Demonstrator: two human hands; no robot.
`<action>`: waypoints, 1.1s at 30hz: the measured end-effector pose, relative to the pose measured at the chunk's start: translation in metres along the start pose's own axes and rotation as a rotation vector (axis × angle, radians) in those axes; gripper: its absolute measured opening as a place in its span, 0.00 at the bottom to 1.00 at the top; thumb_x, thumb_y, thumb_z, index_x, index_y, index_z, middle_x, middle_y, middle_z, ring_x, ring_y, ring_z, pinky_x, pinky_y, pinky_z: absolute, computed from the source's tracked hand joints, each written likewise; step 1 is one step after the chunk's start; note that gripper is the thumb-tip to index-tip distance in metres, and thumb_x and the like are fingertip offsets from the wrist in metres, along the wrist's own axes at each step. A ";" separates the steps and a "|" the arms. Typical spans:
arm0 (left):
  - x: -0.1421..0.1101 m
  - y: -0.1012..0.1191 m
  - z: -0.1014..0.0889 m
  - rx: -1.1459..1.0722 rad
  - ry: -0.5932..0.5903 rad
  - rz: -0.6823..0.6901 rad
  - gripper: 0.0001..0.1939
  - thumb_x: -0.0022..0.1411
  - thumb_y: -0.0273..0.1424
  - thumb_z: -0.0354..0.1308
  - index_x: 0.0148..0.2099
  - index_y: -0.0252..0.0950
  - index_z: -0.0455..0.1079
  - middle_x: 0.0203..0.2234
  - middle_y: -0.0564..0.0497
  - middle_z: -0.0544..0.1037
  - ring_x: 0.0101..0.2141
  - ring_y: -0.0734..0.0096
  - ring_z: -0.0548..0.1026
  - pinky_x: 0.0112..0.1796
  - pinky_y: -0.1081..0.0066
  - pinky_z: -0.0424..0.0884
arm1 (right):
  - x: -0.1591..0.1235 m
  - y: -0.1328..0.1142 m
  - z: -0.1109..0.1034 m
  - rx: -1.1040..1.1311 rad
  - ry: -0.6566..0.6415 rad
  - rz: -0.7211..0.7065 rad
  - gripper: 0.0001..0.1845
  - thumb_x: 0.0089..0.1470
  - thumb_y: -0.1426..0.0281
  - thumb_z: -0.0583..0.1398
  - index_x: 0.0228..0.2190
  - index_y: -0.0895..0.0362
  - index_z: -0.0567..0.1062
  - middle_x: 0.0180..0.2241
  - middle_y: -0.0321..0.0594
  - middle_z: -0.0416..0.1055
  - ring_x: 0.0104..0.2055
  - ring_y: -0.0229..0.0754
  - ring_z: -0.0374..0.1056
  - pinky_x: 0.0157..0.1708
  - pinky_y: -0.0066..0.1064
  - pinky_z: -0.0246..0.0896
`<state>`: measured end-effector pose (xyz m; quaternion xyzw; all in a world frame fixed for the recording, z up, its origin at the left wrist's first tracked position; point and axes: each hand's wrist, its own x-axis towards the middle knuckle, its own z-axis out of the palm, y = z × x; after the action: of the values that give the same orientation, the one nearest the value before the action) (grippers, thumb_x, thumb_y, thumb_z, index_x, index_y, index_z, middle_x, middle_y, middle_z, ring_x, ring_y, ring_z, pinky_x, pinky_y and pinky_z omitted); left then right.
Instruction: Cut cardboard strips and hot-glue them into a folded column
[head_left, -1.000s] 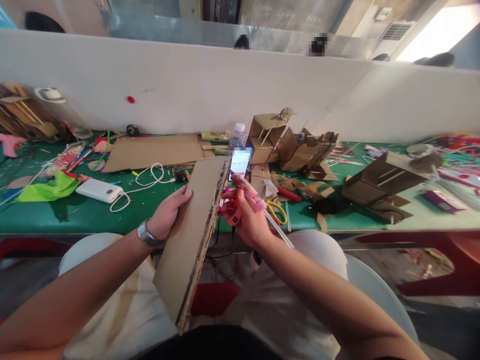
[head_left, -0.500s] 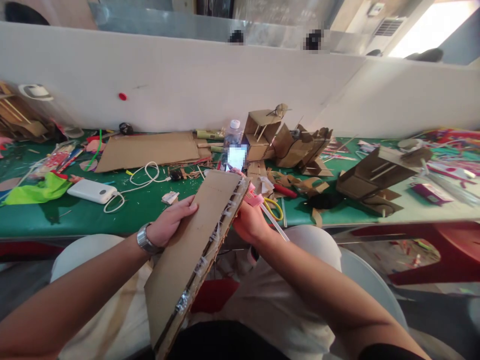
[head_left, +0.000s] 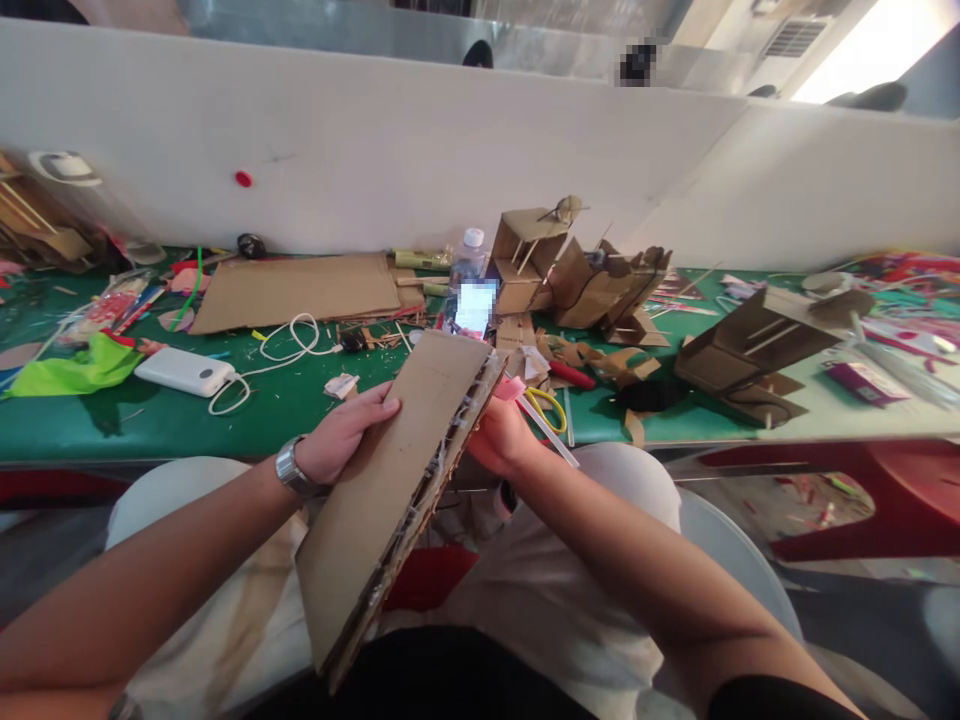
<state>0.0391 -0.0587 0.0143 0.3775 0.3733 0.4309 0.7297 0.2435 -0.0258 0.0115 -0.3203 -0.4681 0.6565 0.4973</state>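
My left hand [head_left: 346, 437] grips the left side of a tilted cardboard piece [head_left: 394, 475], thumb on its face and the other fingers out of sight. The piece has layered edges, with shiny clear glue along the right edge. My right hand [head_left: 504, 432] is closed round a pink hot glue gun [head_left: 511, 388], close to the upper right corner of the cardboard. Most of the gun and the right fingertips are hidden behind that edge. A pale glue stick [head_left: 553, 435] juts from the gun's back end.
Beyond the cardboard are a lit phone [head_left: 476, 303] and a plastic bottle [head_left: 470, 262]. Cardboard models [head_left: 525, 255] and a folded cardboard form [head_left: 739, 350] stand to the right. A white power bank [head_left: 184, 371] with its cable and a flat cardboard sheet [head_left: 300, 292] lie left on the green table [head_left: 277, 405].
The glue gun has gone from above the cardboard's top right edge, where it was plainly seen, to mostly behind it. The cardboard has turned and shifted slightly toward me; the left hand keeps its hold.
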 end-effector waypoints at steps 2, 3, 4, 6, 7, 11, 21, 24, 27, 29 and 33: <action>0.001 0.001 0.001 -0.047 0.031 0.017 0.23 0.60 0.40 0.70 0.56 0.38 0.78 0.44 0.45 0.86 0.38 0.57 0.85 0.37 0.67 0.81 | -0.001 0.001 0.000 0.046 0.023 -0.024 0.34 0.49 0.50 0.71 0.55 0.43 0.71 0.30 0.34 0.73 0.25 0.42 0.67 0.21 0.31 0.62; 0.001 0.002 0.001 -0.062 0.050 0.037 0.23 0.61 0.39 0.70 0.56 0.37 0.77 0.44 0.45 0.86 0.38 0.57 0.85 0.37 0.67 0.81 | -0.001 0.001 0.000 0.050 0.027 -0.044 0.36 0.48 0.51 0.72 0.56 0.42 0.70 0.30 0.33 0.72 0.25 0.41 0.66 0.21 0.31 0.61; 0.002 0.003 0.002 -0.069 0.066 0.058 0.23 0.61 0.39 0.70 0.56 0.36 0.77 0.43 0.44 0.86 0.39 0.56 0.85 0.38 0.66 0.81 | -0.002 0.001 0.000 0.042 0.020 -0.065 0.38 0.47 0.51 0.73 0.57 0.41 0.69 0.32 0.33 0.72 0.26 0.40 0.65 0.22 0.31 0.61; 0.002 0.006 0.003 -0.073 0.083 0.090 0.23 0.61 0.39 0.70 0.56 0.35 0.76 0.43 0.44 0.86 0.41 0.54 0.85 0.41 0.64 0.82 | -0.004 0.000 0.001 0.019 -0.021 -0.104 0.43 0.44 0.51 0.74 0.59 0.39 0.67 0.38 0.35 0.74 0.29 0.42 0.67 0.23 0.31 0.63; 0.003 0.007 0.003 -0.076 0.091 0.098 0.23 0.61 0.39 0.70 0.56 0.35 0.76 0.43 0.44 0.86 0.43 0.53 0.85 0.43 0.63 0.82 | -0.006 -0.001 0.001 0.011 -0.046 -0.119 0.45 0.44 0.50 0.75 0.60 0.39 0.66 0.41 0.37 0.74 0.31 0.42 0.68 0.24 0.31 0.63; 0.003 0.010 0.005 -0.088 0.145 0.139 0.24 0.60 0.40 0.70 0.55 0.35 0.76 0.45 0.44 0.86 0.48 0.51 0.84 0.48 0.60 0.81 | -0.009 -0.002 0.002 0.000 -0.120 -0.137 0.46 0.46 0.50 0.74 0.63 0.37 0.65 0.46 0.39 0.72 0.30 0.39 0.65 0.20 0.28 0.58; 0.012 0.010 -0.003 -0.076 0.255 0.317 0.26 0.62 0.40 0.70 0.59 0.37 0.74 0.49 0.43 0.85 0.52 0.52 0.81 0.53 0.59 0.78 | -0.014 0.001 -0.003 0.015 -0.131 -0.012 0.38 0.48 0.57 0.75 0.57 0.39 0.69 0.37 0.36 0.65 0.28 0.39 0.59 0.20 0.29 0.60; 0.014 0.009 -0.003 -0.069 0.272 0.344 0.26 0.62 0.40 0.70 0.60 0.37 0.74 0.50 0.43 0.84 0.53 0.53 0.81 0.54 0.59 0.77 | -0.015 0.002 -0.003 0.028 -0.116 0.003 0.27 0.50 0.58 0.74 0.49 0.43 0.72 0.33 0.35 0.62 0.28 0.39 0.59 0.21 0.31 0.62; 0.015 0.008 -0.004 -0.050 0.274 0.353 0.27 0.62 0.40 0.70 0.61 0.38 0.74 0.51 0.43 0.84 0.53 0.52 0.81 0.54 0.58 0.77 | -0.014 0.002 -0.002 0.040 -0.048 0.024 0.22 0.49 0.55 0.74 0.40 0.47 0.72 0.34 0.37 0.64 0.30 0.42 0.64 0.23 0.33 0.66; 0.015 0.007 -0.004 -0.038 0.261 0.348 0.28 0.62 0.41 0.70 0.61 0.38 0.74 0.51 0.42 0.84 0.53 0.51 0.81 0.55 0.58 0.76 | -0.012 0.003 -0.001 0.054 0.003 0.002 0.24 0.47 0.54 0.75 0.38 0.47 0.71 0.35 0.37 0.66 0.33 0.43 0.66 0.27 0.36 0.70; 0.015 0.004 -0.004 -0.020 0.234 0.349 0.25 0.62 0.41 0.70 0.58 0.37 0.75 0.51 0.41 0.84 0.54 0.51 0.80 0.55 0.57 0.76 | -0.010 0.004 -0.001 0.030 0.008 -0.016 0.27 0.48 0.57 0.75 0.45 0.45 0.71 0.36 0.36 0.66 0.33 0.43 0.67 0.27 0.37 0.70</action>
<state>0.0393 -0.0428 0.0132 0.3765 0.3800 0.5953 0.5995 0.2457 -0.0358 0.0068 -0.3117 -0.4588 0.6581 0.5091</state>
